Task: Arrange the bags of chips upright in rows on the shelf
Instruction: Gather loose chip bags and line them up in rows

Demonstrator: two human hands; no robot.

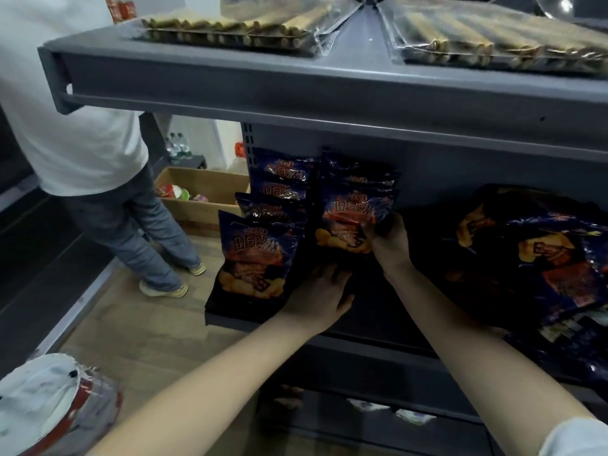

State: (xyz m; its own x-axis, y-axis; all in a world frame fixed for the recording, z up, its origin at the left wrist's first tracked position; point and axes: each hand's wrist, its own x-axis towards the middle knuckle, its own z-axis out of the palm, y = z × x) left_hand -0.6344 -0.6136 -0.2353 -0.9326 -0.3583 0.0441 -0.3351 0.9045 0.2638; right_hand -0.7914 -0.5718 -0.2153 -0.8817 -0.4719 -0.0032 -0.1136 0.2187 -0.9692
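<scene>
Blue-foil chip bag [353, 222], centre frame, second row: pinching its right edge with right hand [388, 241]; reaching below with left hand [316, 294], finger pose unclear in shadow. Probably best: seating base flat on shelf [237, 324], aligning with left row [253, 258].

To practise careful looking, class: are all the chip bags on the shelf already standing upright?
No: a heap of bags lies flat on the shelf, right of the upright rows.

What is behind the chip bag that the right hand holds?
At least two more dark blue bags stand behind the chip bag in the right hand; it covers their lower parts.
</scene>
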